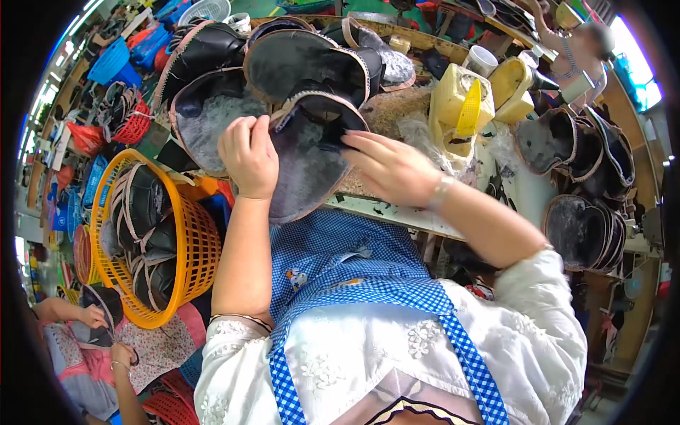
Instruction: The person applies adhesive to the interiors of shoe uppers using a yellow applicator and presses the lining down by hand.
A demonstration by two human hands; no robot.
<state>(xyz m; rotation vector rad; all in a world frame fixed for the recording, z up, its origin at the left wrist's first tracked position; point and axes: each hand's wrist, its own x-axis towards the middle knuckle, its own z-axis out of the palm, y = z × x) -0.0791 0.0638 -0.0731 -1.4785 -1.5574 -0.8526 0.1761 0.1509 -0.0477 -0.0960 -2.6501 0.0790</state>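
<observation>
A black boot upper (301, 173) with a grey fuzzy lining and a pale stitched rim lies open in front of me at the table's near edge. At its left rim, my left hand (249, 156) is closed, thumb and fingers pinching the edge. My right hand (393, 168) reaches in from the right with fingers stretched out, their tips against the black inner flap; its thumb is hidden and the hand is slightly blurred. Just beyond lie more uppers: a grey-lined one (209, 120) at the left and a dark one (290, 64) behind.
Cut-open yellow plastic jugs (460, 99) and a white cup (482, 60) stand right of the work. Stacked uppers (584, 230) are at far right. A yellow basket (195, 237) full of uppers stands at left. Below it, another person's hands (92, 316) hold a dark piece.
</observation>
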